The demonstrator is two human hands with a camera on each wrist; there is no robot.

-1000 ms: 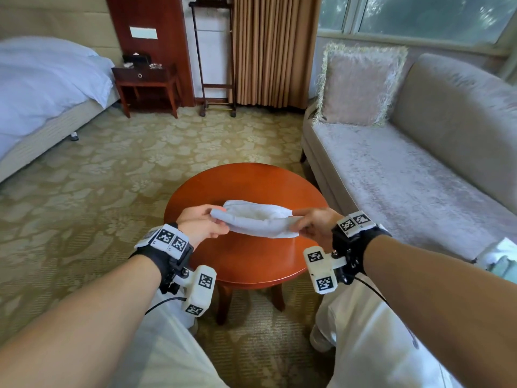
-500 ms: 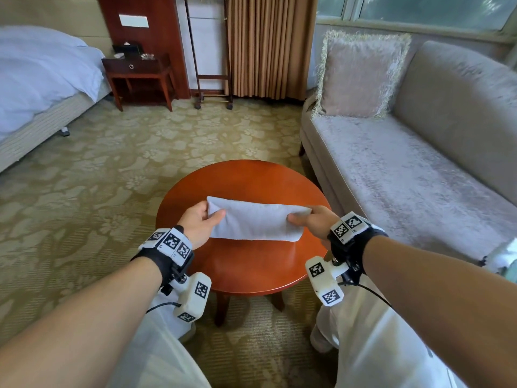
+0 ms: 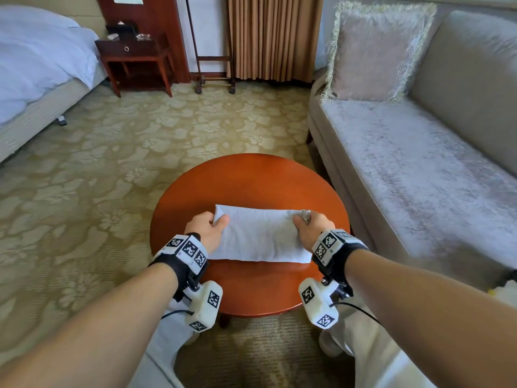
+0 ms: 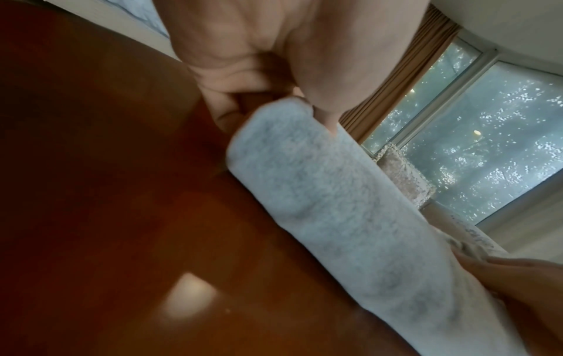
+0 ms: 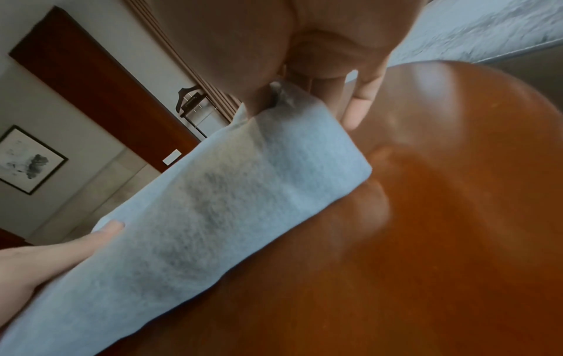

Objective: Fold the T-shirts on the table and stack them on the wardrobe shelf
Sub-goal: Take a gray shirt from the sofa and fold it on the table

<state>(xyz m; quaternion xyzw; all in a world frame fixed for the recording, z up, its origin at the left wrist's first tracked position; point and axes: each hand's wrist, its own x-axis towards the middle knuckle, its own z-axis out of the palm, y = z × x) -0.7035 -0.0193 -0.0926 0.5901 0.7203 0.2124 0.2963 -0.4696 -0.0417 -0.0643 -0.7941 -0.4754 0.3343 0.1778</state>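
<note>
Head view: folded T-shirt [image 3: 260, 236] flat on round bench [image 3: 251, 177], long axis left-right. Left hand [image 3: 205, 229] pinching left end, right hand [image 3: 310, 226] pinching right end, equally near.

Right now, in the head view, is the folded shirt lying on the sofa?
No, the folded shirt lies on the round table, held at its ends by the left hand and right hand.

A hotel-style bedroom: a made bed [image 3: 36, 65] with white linen, a dark wooden nightstand [image 3: 134, 63], floral carpet [image 3: 112, 163], a cushioned sofa [image 3: 419, 163], pleated curtains [image 3: 274, 37] and a round wooden table [image 3: 251, 186].
</note>
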